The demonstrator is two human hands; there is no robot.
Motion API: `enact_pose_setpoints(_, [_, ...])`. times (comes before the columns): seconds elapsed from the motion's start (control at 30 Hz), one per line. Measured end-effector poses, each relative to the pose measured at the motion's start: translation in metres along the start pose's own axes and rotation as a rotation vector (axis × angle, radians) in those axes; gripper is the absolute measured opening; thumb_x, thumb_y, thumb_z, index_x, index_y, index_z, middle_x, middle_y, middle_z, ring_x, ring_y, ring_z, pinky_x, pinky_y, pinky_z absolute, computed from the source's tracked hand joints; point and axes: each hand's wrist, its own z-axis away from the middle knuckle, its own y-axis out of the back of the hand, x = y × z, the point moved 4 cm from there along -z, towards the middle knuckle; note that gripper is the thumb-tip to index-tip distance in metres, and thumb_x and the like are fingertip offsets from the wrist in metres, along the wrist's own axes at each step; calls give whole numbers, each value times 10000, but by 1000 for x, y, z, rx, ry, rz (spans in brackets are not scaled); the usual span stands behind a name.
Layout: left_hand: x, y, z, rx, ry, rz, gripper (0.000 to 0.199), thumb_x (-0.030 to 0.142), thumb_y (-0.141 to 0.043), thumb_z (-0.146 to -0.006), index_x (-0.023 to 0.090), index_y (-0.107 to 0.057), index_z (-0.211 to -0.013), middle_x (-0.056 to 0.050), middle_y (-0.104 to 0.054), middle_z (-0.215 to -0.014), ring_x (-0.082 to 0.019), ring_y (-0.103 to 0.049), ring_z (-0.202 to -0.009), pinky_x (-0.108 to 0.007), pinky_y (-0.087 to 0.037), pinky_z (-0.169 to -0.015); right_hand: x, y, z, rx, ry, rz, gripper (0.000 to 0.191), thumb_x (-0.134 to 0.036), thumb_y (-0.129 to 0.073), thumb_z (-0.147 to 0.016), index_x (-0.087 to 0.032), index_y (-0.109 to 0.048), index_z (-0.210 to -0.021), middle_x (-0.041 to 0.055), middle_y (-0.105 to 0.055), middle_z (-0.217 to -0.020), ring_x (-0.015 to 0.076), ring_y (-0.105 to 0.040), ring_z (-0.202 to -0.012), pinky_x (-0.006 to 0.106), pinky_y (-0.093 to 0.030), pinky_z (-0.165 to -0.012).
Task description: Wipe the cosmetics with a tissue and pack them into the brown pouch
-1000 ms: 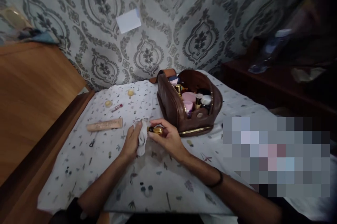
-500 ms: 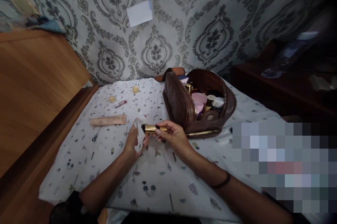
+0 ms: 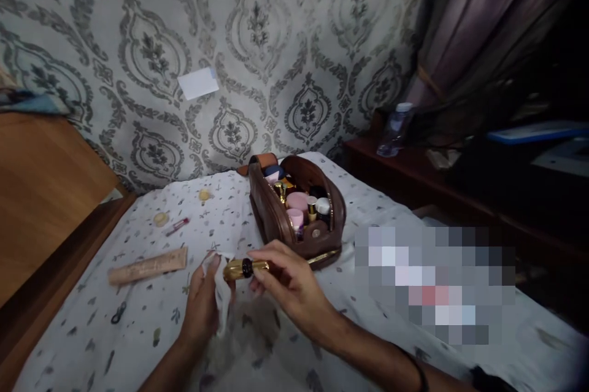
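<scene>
My right hand (image 3: 297, 288) pinches one end of a gold cosmetic tube (image 3: 236, 269) that has a dark band around its middle. It lies roughly level in the air above the sheet. A white wipe (image 3: 223, 303) is gripped in my left hand (image 3: 199, 306), right beside the tube's other end; whether the wipe touches the tube I cannot tell. Just beyond my right hand stands an unzipped brown leather makeup bag (image 3: 271, 220), with pink, white and gold containers inside. To the left of my hands lies a beige squeeze tube (image 3: 147, 266).
Two small yellowish round items (image 3: 161, 219) and a slim reddish tube (image 3: 177, 226) lie on the patterned sheet (image 3: 138, 343). A wooden panel (image 3: 41, 196) borders the left. A plastic bottle (image 3: 394, 129) stands on a dark ledge at right. A blurred-out patch covers the right side.
The view has swung right and tilted up, so the bag and bed appear further left and lower. My hands still hold the gold tube and the wipe, now with the tube's far end clear of the wipe's front.
</scene>
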Motion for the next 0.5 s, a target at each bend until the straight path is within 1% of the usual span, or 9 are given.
enact_pose_setpoints(0.07, [19, -10, -1, -54, -151, -187, 366, 519, -544, -911, 167, -626, -965, 33, -559, -606, -132, -537, -549, -226, -427, -509, -26, 22, 1, 79, 9, 0, 224, -331, -672, -870, -232, -631, -1067, 7, -621, -888, 113, -673, -656, 239, -579, -578])
enact_pose_setpoints(0.1, [31, -17, -2, -106, -270, -299, 327, 463, -506, -945, 170, -634, -1012, 16, -591, -661, -142, -573, -610, -232, -460, -554, -39, 35, 0, 127, 3, -19, 220, -321, -699, -854, -236, -606, -1034, -10, -634, -829, 113, -675, -636, 227, -573, -560])
enact_pose_setpoints(0.17, [58, -35, -3, -234, -596, -518, 271, 334, -452, -978, 173, -641, -1085, -35, -655, -835, -169, -630, -783, -262, -515, -685, -67, 62, -6, 228, 39, -13, 233, -329, -739, -823, -238, -573, -960, -10, -667, -832, 122, -679, -628, 235, -577, -544])
enact_pose_setpoints(0.23, [80, -58, -2, -347, -944, -707, 297, 218, -438, -963, 149, -616, -1191, -97, -660, -1042, -205, -623, -969, -312, -528, -820, -93, 86, -16, 309, 109, 84, 253, -341, -766, -798, -227, -577, -923, 12, -695, -887, 126, -678, -621, 245, -573, -541])
enact_pose_setpoints(0.27, [87, -69, -3, -388, -1083, -801, 337, 165, -429, -948, 127, -592, -1241, -122, -647, -1109, -225, -604, -1034, -338, -526, -862, -104, 97, -22, 343, 158, 149, 264, -351, -783, -781, -220, -589, -903, 9, -694, -851, 124, -668, -607, 244, -566, -542])
enact_pose_setpoints(0.3, [91, -80, -5, -409, -1187, -899, 377, 118, -419, -933, 104, -570, -1278, -142, -635, -1158, -245, -581, -1093, -362, -523, -896, -112, 105, -29, 371, 199, 222, 274, -367, -797, -764, -214, -605, -885, 9, -690, -832, 126, -662, -621, 250, -567, -568])
enact_pose_setpoints(0.33, [93, -90, -8, -411, -1260, -997, 404, 84, -410, -920, 84, -557, -1297, -156, -624, -1200, -267, -554, -1148, -386, -519, -924, -118, 112, -35, 391, 242, 290, 286, -387, -809, -748, -209, -620, -869, 9, -687, -816, 133, -661, -649, 256, -568, -601])
enact_pose_setpoints(0.4, [91, -106, -14, -415, -1334, -1184, 426, 60, -409, -909, 60, -543, -1314, -166, -613, -1256, -302, -506, -1234, -412, -528, -941, -124, 121, -49, 395, 306, 400, 307, -430, -813, -733, -203, -642, -850, 11, -682, -806, 151, -662, -714, 273, -566, -664])
enact_pose_setpoints(0.5, [85, -117, -18, -463, -1360, -1369, 456, 68, -411, -904, 35, -510, -1348, -170, -616, -1280, -327, -488, -1275, -389, -584, -838, -121, 126, -67, 323, 339, 488, 309, -469, -780, -759, -200, -651, -843, 13, -681, -794, 168, -662, -749, 285, -551, -675])
